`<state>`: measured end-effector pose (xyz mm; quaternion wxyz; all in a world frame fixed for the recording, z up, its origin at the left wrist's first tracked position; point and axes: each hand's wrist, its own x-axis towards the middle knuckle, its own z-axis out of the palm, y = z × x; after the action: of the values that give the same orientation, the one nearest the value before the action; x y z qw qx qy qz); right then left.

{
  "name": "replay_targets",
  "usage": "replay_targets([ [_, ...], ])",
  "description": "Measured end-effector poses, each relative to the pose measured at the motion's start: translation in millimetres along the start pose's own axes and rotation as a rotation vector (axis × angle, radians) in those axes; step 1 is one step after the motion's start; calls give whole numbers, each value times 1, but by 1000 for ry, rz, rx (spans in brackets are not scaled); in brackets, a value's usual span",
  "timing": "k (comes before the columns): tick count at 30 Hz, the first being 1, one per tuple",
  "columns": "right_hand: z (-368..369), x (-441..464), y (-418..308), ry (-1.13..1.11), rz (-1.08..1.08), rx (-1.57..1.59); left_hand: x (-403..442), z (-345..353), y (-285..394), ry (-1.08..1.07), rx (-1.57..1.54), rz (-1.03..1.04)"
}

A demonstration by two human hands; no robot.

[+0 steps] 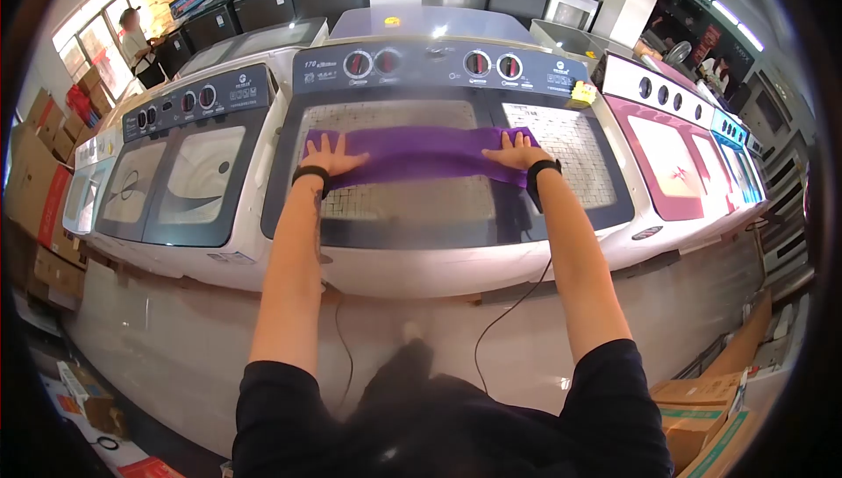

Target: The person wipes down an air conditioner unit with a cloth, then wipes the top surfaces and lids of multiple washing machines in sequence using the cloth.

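Left hand [326, 157] and right hand [519, 155] resting, fingers spread, on purple cloth [428, 153] over washer lid [412, 204], frame centre; risk: uneven pressure bunching cloth between hands.

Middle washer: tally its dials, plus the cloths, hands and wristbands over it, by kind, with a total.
Dials: 4
Cloth: 1
Hands, left hand and right hand: 2
Wristbands: 2
Total: 9

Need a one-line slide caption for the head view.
Left hand and right hand rest on a purple cloth spread across the top of a washing machine.
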<state>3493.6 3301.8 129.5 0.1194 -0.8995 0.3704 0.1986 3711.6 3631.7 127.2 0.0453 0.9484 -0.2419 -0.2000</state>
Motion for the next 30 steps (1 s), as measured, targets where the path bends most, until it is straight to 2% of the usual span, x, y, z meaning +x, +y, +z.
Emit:
replay_targets([
  [3, 21, -47, 0, 97, -17, 69, -18, 23, -10, 30, -33, 18],
  [7, 72, -70, -11, 399, 23, 185, -67, 41, -2, 136, -33, 18],
  [11, 91, -89, -28, 517, 88, 184, -87, 56, 1, 163, -30, 21],
  [17, 95, -79, -32, 611, 69, 164, -80, 64, 5, 247, 2, 3],
  [21, 84, -58, -40, 587, 97, 135, -63, 48, 16, 201, 45, -59],
  [26, 65, -3, -57, 573, 158, 139, -15, 38, 27, 249, 27, -103],
  [30, 36, 29, -64, 486, 127, 193, 25, 27, 26, 260, -20, -101],
])
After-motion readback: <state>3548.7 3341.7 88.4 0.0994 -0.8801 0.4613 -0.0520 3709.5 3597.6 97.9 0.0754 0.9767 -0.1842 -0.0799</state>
